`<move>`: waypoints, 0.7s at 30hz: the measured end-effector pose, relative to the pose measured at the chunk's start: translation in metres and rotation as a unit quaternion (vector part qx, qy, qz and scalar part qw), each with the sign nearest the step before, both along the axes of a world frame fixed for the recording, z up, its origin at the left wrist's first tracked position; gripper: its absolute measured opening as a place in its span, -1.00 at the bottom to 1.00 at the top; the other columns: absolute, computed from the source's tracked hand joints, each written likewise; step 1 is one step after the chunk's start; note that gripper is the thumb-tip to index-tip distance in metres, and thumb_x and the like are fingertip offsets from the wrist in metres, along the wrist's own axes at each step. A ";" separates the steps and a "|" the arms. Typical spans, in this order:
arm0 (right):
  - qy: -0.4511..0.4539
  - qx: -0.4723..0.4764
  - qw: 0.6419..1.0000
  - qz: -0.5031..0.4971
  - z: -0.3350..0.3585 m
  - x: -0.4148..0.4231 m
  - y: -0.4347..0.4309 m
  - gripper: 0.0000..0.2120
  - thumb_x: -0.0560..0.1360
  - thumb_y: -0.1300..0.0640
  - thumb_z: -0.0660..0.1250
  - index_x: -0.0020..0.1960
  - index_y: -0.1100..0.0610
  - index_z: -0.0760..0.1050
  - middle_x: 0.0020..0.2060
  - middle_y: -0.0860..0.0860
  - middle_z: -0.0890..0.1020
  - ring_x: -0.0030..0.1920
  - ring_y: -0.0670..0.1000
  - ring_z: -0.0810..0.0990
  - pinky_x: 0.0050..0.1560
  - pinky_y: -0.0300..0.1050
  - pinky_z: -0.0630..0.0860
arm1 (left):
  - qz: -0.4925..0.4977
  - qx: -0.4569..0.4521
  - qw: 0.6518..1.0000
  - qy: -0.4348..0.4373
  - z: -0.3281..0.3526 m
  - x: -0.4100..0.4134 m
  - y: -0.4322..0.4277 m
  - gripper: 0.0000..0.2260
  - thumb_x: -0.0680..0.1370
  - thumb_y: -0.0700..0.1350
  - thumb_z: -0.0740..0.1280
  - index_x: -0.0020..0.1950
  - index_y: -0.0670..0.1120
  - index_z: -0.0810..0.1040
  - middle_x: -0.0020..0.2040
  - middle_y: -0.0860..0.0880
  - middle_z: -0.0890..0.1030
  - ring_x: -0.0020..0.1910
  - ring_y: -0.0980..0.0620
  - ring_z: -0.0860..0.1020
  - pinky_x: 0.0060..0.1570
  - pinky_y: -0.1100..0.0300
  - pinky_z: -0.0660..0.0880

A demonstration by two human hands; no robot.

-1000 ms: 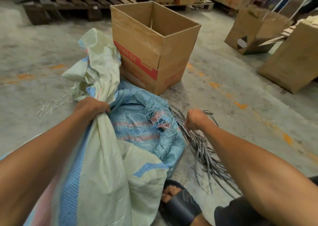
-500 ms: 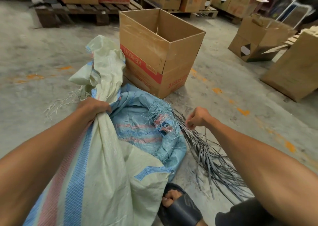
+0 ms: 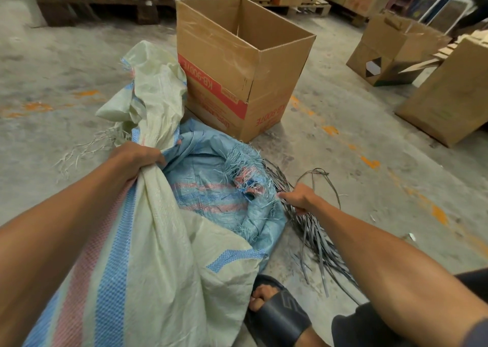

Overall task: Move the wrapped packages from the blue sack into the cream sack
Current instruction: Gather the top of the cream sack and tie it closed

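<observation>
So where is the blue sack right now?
In the head view the blue sack lies crumpled on the floor mid-frame, between the cream sack and the grey straps, in front of the open cardboard box.

Left hand [image 3: 134, 159] clenched in a grip; right hand [image 3: 299, 198] pinching, arms extended.

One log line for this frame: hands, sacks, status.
left hand: grips cream sack neck | right hand: pinching grey straps | blue sack: floor | packages: unseen
</observation>
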State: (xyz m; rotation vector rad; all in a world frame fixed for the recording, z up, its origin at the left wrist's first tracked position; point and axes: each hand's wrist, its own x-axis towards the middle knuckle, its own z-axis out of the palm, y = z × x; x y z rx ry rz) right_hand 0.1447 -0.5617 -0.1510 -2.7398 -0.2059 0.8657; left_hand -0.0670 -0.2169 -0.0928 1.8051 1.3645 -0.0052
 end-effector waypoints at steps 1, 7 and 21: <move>-0.006 -0.020 1.000 0.004 -0.007 -0.002 -0.002 -0.64 0.56 -0.09 0.37 -0.15 0.22 0.47 -0.30 0.10 0.56 -0.37 0.03 0.55 -0.38 -0.12 0.57 | 0.002 0.001 1.000 0.001 -0.001 0.000 0.000 -0.24 0.03 -0.02 0.57 0.18 -0.21 0.49 0.06 -0.20 0.56 -0.07 -0.20 0.59 0.01 -0.07 0.62; -0.084 -0.027 0.996 0.016 -0.009 0.004 0.002 -0.73 0.57 0.00 0.38 -0.14 0.21 0.59 -0.17 0.11 0.63 -0.26 0.01 0.55 -0.16 -0.13 0.54 | 0.018 -0.032 0.999 -0.005 -0.024 0.004 0.018 -0.15 -0.12 0.00 0.56 0.14 -0.20 0.51 0.03 -0.19 0.58 -0.10 -0.20 0.61 -0.06 -0.08 0.63; 0.169 -0.005 0.960 0.222 0.266 0.009 0.161 -0.69 0.64 -0.12 0.21 -0.13 0.06 0.52 -0.45 -0.09 0.26 -0.47 -0.10 0.16 -0.52 -0.28 0.09 | 0.079 -0.146 0.971 -0.171 0.085 -0.018 0.027 -0.83 0.50 -0.24 0.39 0.07 -0.22 0.52 -0.34 -0.17 0.54 -0.35 -0.12 0.46 -0.29 0.09 0.46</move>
